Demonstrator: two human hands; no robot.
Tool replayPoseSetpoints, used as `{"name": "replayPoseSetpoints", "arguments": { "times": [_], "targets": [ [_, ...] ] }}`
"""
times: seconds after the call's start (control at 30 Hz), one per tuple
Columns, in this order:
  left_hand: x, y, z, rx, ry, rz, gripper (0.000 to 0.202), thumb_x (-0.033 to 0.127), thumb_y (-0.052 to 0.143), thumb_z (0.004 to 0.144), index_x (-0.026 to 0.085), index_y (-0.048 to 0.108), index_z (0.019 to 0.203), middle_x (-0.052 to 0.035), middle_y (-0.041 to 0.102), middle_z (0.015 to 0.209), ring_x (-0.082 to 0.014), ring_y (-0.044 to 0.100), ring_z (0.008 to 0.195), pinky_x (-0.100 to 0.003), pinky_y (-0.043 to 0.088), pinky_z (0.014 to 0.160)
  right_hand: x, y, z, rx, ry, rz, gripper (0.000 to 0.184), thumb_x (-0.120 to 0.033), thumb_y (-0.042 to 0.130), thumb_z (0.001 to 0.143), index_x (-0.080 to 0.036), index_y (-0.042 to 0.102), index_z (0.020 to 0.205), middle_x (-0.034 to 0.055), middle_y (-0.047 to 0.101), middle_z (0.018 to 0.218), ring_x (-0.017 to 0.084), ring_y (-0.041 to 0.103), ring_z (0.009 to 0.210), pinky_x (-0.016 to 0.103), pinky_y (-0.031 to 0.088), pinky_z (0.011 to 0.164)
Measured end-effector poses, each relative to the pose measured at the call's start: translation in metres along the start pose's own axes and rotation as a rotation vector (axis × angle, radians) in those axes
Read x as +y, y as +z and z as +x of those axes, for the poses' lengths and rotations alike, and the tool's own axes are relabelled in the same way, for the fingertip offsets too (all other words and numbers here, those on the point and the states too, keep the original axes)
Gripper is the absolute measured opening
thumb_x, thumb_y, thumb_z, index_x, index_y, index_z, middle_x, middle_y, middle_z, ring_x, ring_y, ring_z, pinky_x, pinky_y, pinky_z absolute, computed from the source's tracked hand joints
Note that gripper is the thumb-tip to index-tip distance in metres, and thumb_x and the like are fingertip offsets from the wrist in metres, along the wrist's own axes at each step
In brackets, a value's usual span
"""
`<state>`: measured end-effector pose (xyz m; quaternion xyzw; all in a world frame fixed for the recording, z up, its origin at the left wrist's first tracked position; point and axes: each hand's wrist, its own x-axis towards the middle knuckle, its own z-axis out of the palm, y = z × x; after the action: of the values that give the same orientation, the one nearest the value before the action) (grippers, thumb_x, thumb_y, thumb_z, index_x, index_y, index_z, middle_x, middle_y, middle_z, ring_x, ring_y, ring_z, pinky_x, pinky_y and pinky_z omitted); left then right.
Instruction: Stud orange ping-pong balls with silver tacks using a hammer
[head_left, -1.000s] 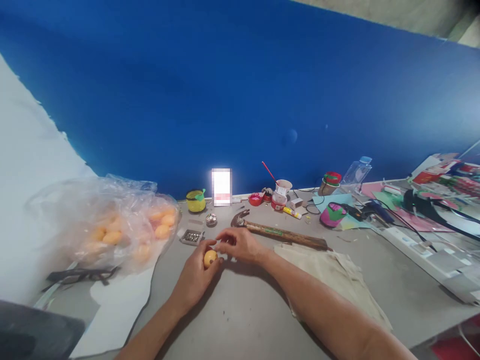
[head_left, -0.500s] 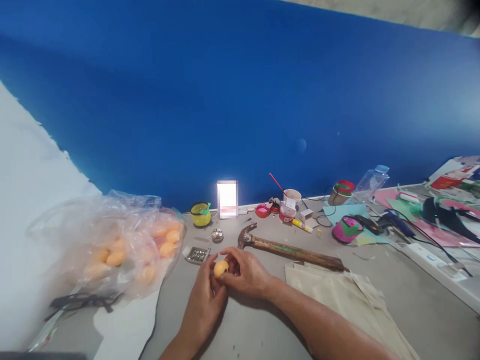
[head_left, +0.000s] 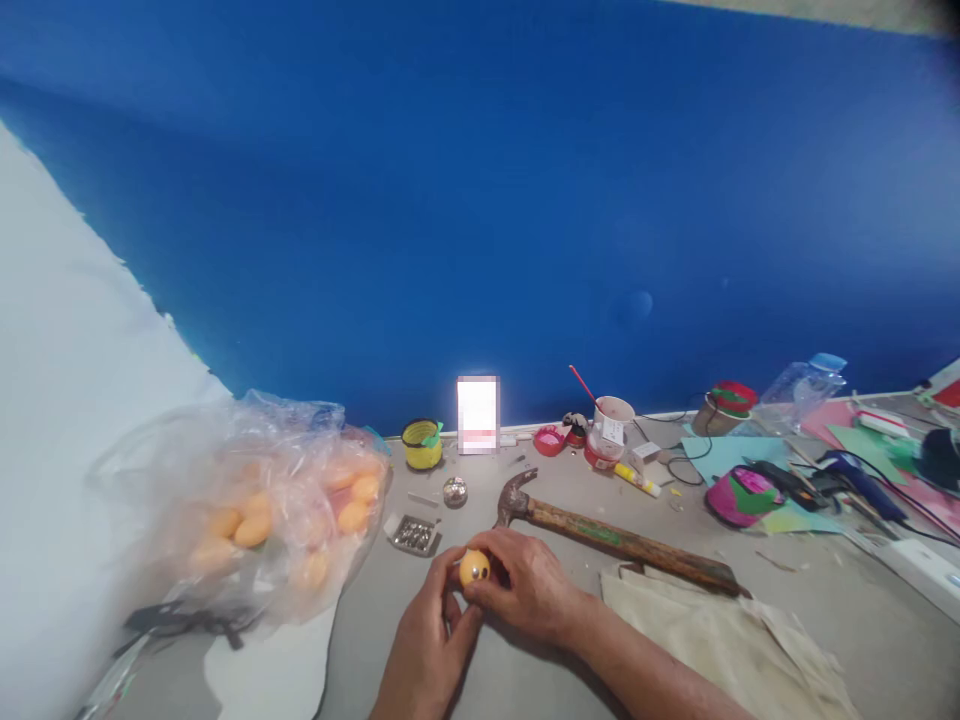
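Note:
Between both hands, above the grey tabletop, is a small orange ball [head_left: 474,568] with a shiny spot and a dark spot on its near side. My left hand [head_left: 431,630] grips it from the left, thumb below and fingers partly behind it. From the right, my right hand [head_left: 532,590] pinches the ball with thumb and index finger. Just beyond my left hand sits an open box of small shiny metal pieces [head_left: 416,536]. A silvery studded ball [head_left: 454,491] lies behind that box. A claw hammer [head_left: 622,535] with a worn wooden handle lies beyond my right hand.
A clear plastic bag [head_left: 300,490] of orange balls lies left, near dark glasses [head_left: 187,620]. Folded beige cloth [head_left: 720,640] is at front right. A yellow cup [head_left: 423,445], white cup [head_left: 615,410], glue stick [head_left: 637,480] and power strip [head_left: 926,565] stand or lie around.
The view has shifted, so everything appears lower and further right. The ball has turned a little in my fingers; a shiny spot now shows beside the dark one. Both hands keep their hold.

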<state>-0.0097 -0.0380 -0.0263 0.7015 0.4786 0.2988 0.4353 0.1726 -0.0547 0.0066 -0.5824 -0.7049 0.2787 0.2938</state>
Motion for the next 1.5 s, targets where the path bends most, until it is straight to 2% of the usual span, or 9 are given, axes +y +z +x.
{"name": "replayPoseSetpoints", "arguments": {
  "times": [0.1,0.43,0.53,0.67,0.77,0.97,1.13,1.3,1.5],
  "targets": [
    [0.002,0.000,-0.001,-0.015,-0.004,-0.010,0.050,0.052,0.066,0.086,0.020,0.064,0.125,-0.0063,0.075,0.097,-0.0194,0.063,0.070,-0.030,0.054,0.069,0.000,-0.003,0.000,-0.043,0.032,-0.006,0.019,-0.028,0.069,0.084,-0.021,0.071,0.101,0.0021,0.072,0.093,0.017,0.061,0.082,0.027,0.036,0.072],
    [0.014,-0.003,-0.001,-0.007,-0.004,0.034,0.029,0.034,0.060,0.084,0.022,0.066,0.110,-0.0053,0.074,0.092,-0.0238,0.068,0.080,-0.034,0.056,0.079,-0.004,-0.006,0.000,-0.091,0.056,-0.033,0.017,-0.035,0.073,0.084,-0.022,0.070,0.094,-0.0004,0.072,0.086,0.015,0.060,0.076,0.026,0.031,0.067],
    [0.012,-0.003,0.001,0.015,0.034,-0.025,0.030,0.036,0.057,0.088,0.021,0.065,0.112,-0.0082,0.074,0.099,-0.0255,0.069,0.086,-0.038,0.056,0.086,0.001,-0.003,0.001,-0.046,0.027,-0.058,0.021,-0.036,0.077,0.082,-0.022,0.071,0.098,0.0012,0.073,0.091,0.017,0.062,0.081,0.026,0.034,0.069],
    [0.012,-0.006,0.002,-0.045,-0.030,-0.213,0.038,0.050,0.049,0.097,0.020,0.061,0.117,-0.0020,0.069,0.077,-0.0191,0.062,0.063,-0.031,0.054,0.065,0.009,0.000,0.002,-0.009,-0.040,-0.112,0.029,-0.039,0.079,0.083,-0.021,0.071,0.104,0.0029,0.073,0.092,0.017,0.062,0.078,0.027,0.034,0.068],
    [0.016,-0.009,0.002,-0.077,-0.067,-0.295,0.044,0.057,0.060,0.093,0.019,0.060,0.115,-0.0020,0.070,0.078,-0.0201,0.068,0.069,-0.031,0.056,0.067,0.012,0.002,0.001,-0.019,-0.124,-0.158,0.030,-0.043,0.078,0.085,-0.020,0.071,0.103,0.0036,0.074,0.090,0.017,0.063,0.078,0.027,0.033,0.066],
    [0.018,-0.011,0.003,-0.090,-0.114,-0.337,0.057,0.060,0.065,0.088,0.018,0.054,0.125,-0.0070,0.075,0.094,-0.0236,0.073,0.083,-0.034,0.059,0.075,0.009,0.001,0.000,-0.065,-0.208,-0.183,0.039,-0.042,0.084,0.080,-0.022,0.070,0.111,0.0029,0.076,0.095,0.019,0.067,0.083,0.027,0.034,0.066],
    [0.015,-0.012,0.000,-0.093,-0.100,-0.284,0.056,0.062,0.059,0.092,0.018,0.055,0.127,-0.0024,0.071,0.080,-0.0202,0.068,0.066,-0.031,0.056,0.064,0.005,-0.001,0.000,-0.053,-0.211,-0.166,0.031,-0.042,0.081,0.084,-0.022,0.071,0.105,0.0020,0.076,0.093,0.017,0.066,0.080,0.026,0.035,0.066],
    [0.014,-0.013,0.001,-0.155,-0.063,-0.309,0.052,0.056,0.063,0.092,0.019,0.056,0.127,-0.0091,0.076,0.105,-0.0255,0.074,0.094,-0.035,0.059,0.084,0.006,0.001,-0.001,-0.037,-0.236,-0.199,0.029,-0.042,0.078,0.086,-0.022,0.072,0.106,0.0023,0.075,0.089,0.016,0.064,0.075,0.027,0.032,0.063],
    [0.014,-0.013,0.001,-0.171,-0.071,-0.318,0.052,0.055,0.061,0.094,0.019,0.054,0.130,-0.0110,0.076,0.115,-0.0263,0.074,0.101,-0.034,0.059,0.084,0.010,0.003,-0.001,-0.049,-0.251,-0.210,0.030,-0.042,0.077,0.087,-0.022,0.071,0.107,0.0025,0.075,0.092,0.017,0.065,0.078,0.027,0.033,0.064]
  ]
}}
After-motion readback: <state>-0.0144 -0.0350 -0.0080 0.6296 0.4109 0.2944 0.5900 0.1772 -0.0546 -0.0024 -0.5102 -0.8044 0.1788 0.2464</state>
